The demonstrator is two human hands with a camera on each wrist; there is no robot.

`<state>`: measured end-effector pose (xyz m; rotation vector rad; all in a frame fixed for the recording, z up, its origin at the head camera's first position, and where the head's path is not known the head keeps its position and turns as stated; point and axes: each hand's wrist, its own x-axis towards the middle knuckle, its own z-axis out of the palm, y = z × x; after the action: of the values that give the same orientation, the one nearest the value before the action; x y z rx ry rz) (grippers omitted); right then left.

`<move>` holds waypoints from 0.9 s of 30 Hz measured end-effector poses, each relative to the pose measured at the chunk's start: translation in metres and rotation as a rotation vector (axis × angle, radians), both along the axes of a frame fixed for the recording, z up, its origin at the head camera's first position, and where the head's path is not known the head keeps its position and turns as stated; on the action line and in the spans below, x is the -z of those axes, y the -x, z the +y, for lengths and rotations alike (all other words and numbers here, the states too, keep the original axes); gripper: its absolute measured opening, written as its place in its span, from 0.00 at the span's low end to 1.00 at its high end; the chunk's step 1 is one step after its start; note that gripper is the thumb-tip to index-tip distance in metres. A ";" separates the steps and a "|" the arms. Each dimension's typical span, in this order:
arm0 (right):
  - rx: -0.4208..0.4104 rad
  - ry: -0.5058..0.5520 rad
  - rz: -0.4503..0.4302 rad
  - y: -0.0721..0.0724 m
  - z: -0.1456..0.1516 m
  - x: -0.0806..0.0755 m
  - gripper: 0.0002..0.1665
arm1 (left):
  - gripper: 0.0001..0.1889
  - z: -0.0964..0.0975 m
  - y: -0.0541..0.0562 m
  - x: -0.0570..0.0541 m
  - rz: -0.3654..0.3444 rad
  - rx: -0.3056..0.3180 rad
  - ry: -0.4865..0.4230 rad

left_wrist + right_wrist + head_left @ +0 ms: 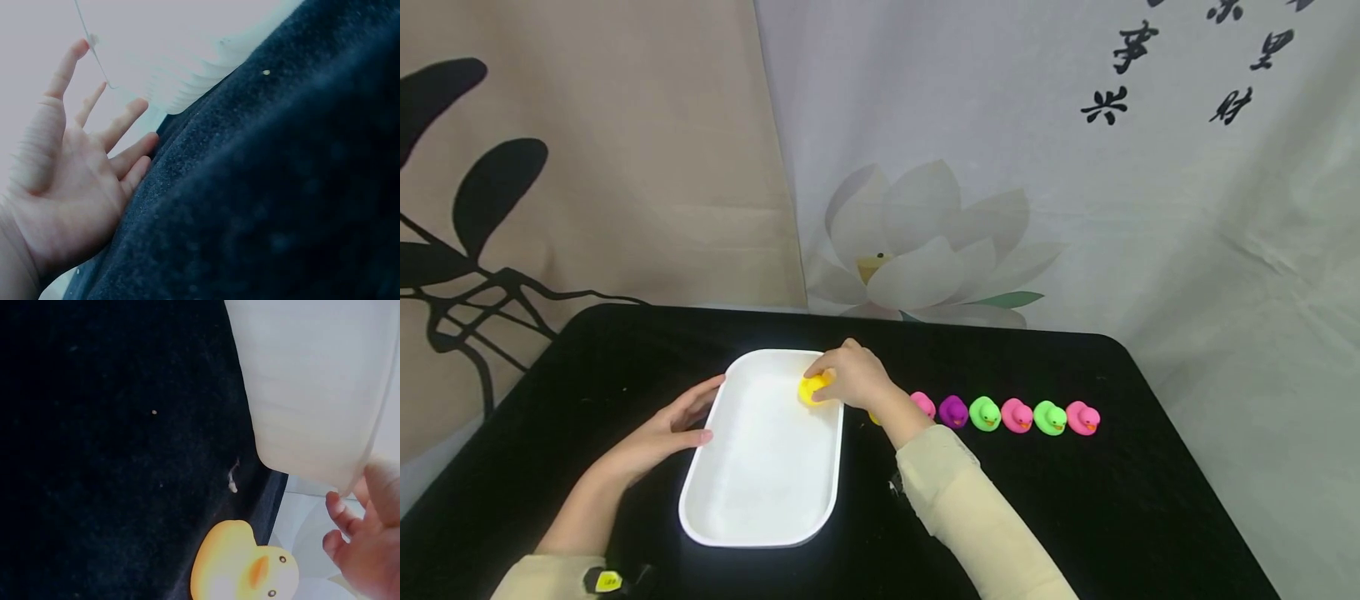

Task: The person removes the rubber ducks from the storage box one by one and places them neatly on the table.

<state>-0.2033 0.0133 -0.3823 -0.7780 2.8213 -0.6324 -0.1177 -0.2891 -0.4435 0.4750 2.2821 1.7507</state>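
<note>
A white tray (760, 467) lies on the black-covered table. Inside its far right part, my right hand (850, 375) pinches a yellow rubber duck (810, 388) between thumb and fingers. In the right wrist view the tray wall hides that duck, and the right hand (369, 534) reaches over the rim. At the tray's left side is my left hand (662, 429), fingers spread and thumb at the rim. The left wrist view shows the left hand (75, 181) with its palm facing the camera and fingers extended beside the tray's ribbed wall (194, 75).
Right of the tray, a row of rubber ducks includes a purple one (953, 412), a green one (985, 413) and a pink one (1083, 418). Another yellow duck (231, 565) sits nearest the tray, mostly behind my right wrist in the head view. A printed curtain (1000, 167) hangs behind.
</note>
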 end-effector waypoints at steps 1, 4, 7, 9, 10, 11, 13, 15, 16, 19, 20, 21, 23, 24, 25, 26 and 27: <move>0.001 0.003 0.006 0.000 0.000 0.000 0.20 | 0.38 0.000 0.000 0.000 0.000 -0.001 0.001; 0.006 0.012 0.019 -0.001 0.001 0.000 0.20 | 0.38 0.000 0.000 0.000 -0.003 -0.003 0.002; 0.012 0.027 0.047 -0.002 0.002 0.000 0.20 | 0.38 0.001 -0.001 0.000 -0.004 -0.005 0.004; 0.013 0.041 0.067 -0.002 0.003 -0.002 0.20 | 0.38 0.001 -0.001 0.000 -0.005 -0.007 0.005; 0.010 0.047 0.076 -0.002 0.004 -0.002 0.20 | 0.38 0.000 -0.001 0.000 -0.005 -0.007 0.005; 0.005 0.052 0.085 -0.002 0.004 -0.003 0.20 | 0.38 0.000 -0.001 -0.001 -0.005 -0.007 0.004; -0.001 0.065 0.091 -0.002 0.005 -0.005 0.20 | 0.38 0.000 -0.001 -0.002 -0.005 -0.006 0.002; -0.003 0.082 0.090 -0.003 0.007 -0.007 0.20 | 0.38 0.001 -0.001 -0.002 -0.005 -0.005 0.001; -0.003 0.094 0.090 -0.004 0.008 -0.008 0.20 | 0.38 0.001 -0.001 -0.003 -0.005 -0.004 0.002; -0.004 0.139 0.090 -0.005 0.011 -0.012 0.20 | 0.39 0.001 -0.001 -0.004 -0.004 -0.009 0.009; -0.007 0.154 0.094 -0.006 0.012 -0.013 0.20 | 0.39 0.001 -0.001 -0.004 -0.005 -0.012 0.011; -0.011 0.170 0.099 -0.006 0.014 -0.015 0.20 | 0.39 0.001 -0.001 -0.004 -0.008 -0.015 0.013; -0.020 0.197 0.114 -0.007 0.016 -0.016 0.20 | 0.39 0.001 -0.001 -0.003 -0.009 -0.018 0.016; -0.025 0.209 0.122 -0.008 0.018 -0.017 0.21 | 0.39 0.001 -0.001 -0.003 -0.005 -0.013 0.019; -0.029 0.220 0.130 -0.008 0.019 -0.018 0.21 | 0.39 0.001 -0.001 -0.003 -0.007 -0.015 0.018; -0.034 0.230 0.139 -0.009 0.021 -0.019 0.21 | 0.39 0.001 -0.001 -0.002 -0.008 -0.015 0.017; -0.036 0.239 0.145 -0.009 0.023 -0.020 0.21 | 0.39 0.002 -0.001 -0.002 -0.008 -0.015 0.016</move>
<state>-0.1941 0.0362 -0.3624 -0.9484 2.8870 -0.9574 -0.1171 -0.2875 -0.4414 0.4490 2.2981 1.7367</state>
